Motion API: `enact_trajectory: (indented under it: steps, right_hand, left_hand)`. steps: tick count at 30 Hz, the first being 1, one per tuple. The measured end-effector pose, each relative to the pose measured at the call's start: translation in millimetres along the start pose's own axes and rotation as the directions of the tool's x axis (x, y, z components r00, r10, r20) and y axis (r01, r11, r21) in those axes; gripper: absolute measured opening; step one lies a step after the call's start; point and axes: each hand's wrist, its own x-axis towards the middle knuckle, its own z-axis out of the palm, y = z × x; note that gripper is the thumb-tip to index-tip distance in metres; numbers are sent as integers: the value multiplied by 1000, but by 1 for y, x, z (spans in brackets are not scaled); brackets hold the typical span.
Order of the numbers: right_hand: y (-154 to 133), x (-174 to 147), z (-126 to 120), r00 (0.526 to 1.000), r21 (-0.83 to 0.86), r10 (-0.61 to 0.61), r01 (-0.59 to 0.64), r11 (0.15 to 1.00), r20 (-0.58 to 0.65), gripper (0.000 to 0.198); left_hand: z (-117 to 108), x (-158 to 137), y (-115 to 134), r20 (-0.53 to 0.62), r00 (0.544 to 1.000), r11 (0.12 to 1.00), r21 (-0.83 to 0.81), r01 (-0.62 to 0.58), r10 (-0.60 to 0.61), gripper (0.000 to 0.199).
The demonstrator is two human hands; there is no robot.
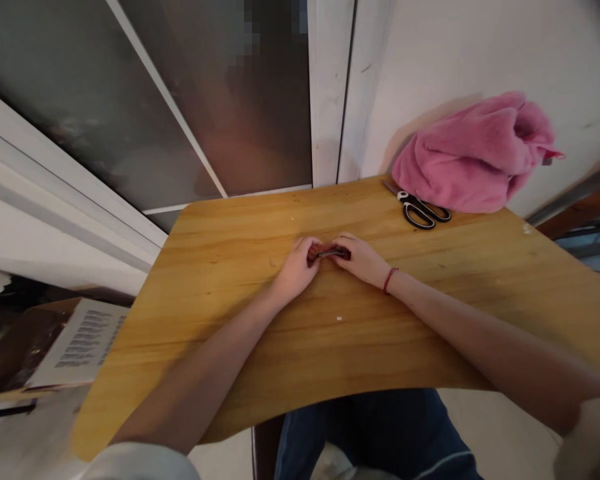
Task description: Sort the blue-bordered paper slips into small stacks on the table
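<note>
Near the middle of the wooden table, my left hand and my right hand grip a small, thin, dark object from its two ends. Fingers and thumbs of both hands are curled round it, so much of it is hidden. Its kind is too small to tell; it looks flat and dark, with a lighter edge. A red cord bracelet circles my right wrist.
Black-handled scissors lie at the table's back right, beside a pink plush bundle against the wall. A tiny white scrap rests before my hands. A cardboard box stands left of the table, and a glazed door behind it.
</note>
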Motion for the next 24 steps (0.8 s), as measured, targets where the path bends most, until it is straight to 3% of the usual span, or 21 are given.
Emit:
enact_trajectory:
  steps: [8,15,19,24]
  right_hand:
    - [-7,-4,0,986,21,-100,103,994,-137,17]
    - [0,0,3,991,33,58,-54,998,-118,15]
    - [0,-1,3,991,51,67,-62,997,-113,12]
    - [-4,-4,1,986,110,1,18,994,-165,10]
  left_hand:
    - [-3,-4,9,-83,980,979,108,-171,181,24]
    - [0,-1,3,-40,999,991,132,2,3,25]
    - [-1,-2,4,-20,999,994,110,-27,30,22]
    - [-3,-4,9,-75,990,986,127,-112,122,18]
